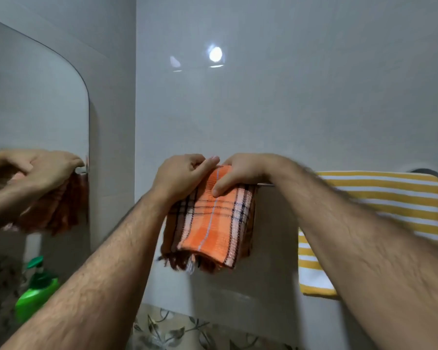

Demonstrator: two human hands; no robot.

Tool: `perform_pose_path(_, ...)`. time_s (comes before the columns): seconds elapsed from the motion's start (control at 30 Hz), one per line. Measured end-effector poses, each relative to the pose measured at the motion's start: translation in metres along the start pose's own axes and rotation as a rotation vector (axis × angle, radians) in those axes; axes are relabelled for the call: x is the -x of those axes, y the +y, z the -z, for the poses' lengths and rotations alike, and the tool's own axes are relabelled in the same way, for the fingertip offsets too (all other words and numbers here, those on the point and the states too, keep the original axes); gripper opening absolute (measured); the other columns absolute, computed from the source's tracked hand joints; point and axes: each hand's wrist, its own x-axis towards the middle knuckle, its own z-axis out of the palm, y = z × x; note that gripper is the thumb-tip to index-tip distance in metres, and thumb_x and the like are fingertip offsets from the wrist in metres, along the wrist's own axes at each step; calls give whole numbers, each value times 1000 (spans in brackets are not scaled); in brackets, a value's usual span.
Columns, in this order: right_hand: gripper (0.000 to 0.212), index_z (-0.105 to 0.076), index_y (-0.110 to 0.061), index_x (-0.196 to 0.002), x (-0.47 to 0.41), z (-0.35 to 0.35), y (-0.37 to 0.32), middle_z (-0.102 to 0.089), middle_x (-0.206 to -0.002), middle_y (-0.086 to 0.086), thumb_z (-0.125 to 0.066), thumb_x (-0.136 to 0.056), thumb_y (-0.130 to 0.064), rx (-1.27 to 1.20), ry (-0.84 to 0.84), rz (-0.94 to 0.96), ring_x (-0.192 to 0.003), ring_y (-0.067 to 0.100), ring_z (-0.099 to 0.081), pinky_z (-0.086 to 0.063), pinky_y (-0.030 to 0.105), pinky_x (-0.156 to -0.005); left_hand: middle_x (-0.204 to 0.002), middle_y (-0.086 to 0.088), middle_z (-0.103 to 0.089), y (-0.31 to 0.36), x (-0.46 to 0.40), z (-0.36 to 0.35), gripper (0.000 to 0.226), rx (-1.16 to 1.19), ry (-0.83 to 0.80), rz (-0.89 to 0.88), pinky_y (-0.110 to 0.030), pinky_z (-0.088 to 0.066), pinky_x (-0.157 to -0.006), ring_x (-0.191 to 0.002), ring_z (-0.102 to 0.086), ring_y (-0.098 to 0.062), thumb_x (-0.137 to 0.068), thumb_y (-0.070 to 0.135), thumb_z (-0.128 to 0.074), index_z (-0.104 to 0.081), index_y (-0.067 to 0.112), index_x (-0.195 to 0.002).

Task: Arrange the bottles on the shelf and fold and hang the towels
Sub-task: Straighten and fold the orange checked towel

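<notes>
A folded orange checked towel (210, 223) hangs over a thin metal rail (266, 184) on the white wall. My left hand (180, 176) grips the towel's top left part at the rail. My right hand (240, 175) holds the top right part, thumb pressed on the front of the cloth. A yellow and white striped towel (379, 198) hangs on the same rail to the right, partly behind my right forearm. A green pump bottle (36, 291) stands at the lower left.
A mirror (36, 109) on the left wall reflects my hands and the orange towel. Patterned floral tiles (187, 329) run along the bottom. The wall above the rail is plain white with a light reflection.
</notes>
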Motion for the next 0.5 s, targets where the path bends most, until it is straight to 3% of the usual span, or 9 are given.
perform_pose_path(0.13, 57, -58, -28, -111, 23, -22, -3, -68, -102, 1, -75, -65, -57, 521, 499, 125, -95, 26, -64, -46, 33, -70, -109, -3, -66, -3, 39, -13, 57, 73, 288, -95, -37, -45, -89, -103, -56, -21, -83, 64, -49, -66, 17, -111)
perform_pose_path(0.2, 59, -56, -26, -114, 35, -38, 1, -68, -105, 1, -73, -69, -60, 553, 673, 159, -97, 26, -63, -45, 36, -75, -113, -1, -59, -6, 63, -24, 58, 84, 480, 35, -32, -41, -91, -106, -51, -18, -81, 64, -59, -59, 18, -116)
perform_pose_path(0.27, 58, -57, -22, -116, 47, -62, 7, -64, -112, 3, -73, -72, -56, 574, 861, 177, -107, 26, -57, -43, 41, -88, -111, 2, -56, -5, 84, -32, 68, 237, 543, 302, -31, -44, -86, -103, -55, -16, -74, 72, -61, -54, 20, -116)
perform_pose_path(0.37, 55, -57, -17, -119, 59, -105, 19, -56, -123, 9, -77, -71, -38, 548, 1174, 206, -118, 30, -47, -35, 46, -97, -109, 1, -65, -2, 89, -39, 80, 657, 330, 617, -38, -52, -89, -101, -64, -19, -66, 79, -58, -54, 17, -116)
perform_pose_path(0.43, 45, -55, -18, -107, 64, -125, 26, -58, -110, 8, -76, -71, -33, 486, 1298, 222, -105, 28, -49, -36, 41, -85, -104, 0, -73, -2, 84, -40, 71, 888, 158, 569, -38, -57, -85, -96, -70, -18, -70, 75, -57, -59, 18, -114)
perform_pose_path(0.5, 40, -47, -22, -96, 66, -132, 30, -55, -94, -1, -71, -75, -45, 307, 1310, 122, -89, 22, -52, -40, 35, -74, -100, 3, -76, -3, 79, -40, 52, 990, 69, 425, -30, -59, -76, -92, -73, -14, -77, 68, -58, -63, 26, -109)
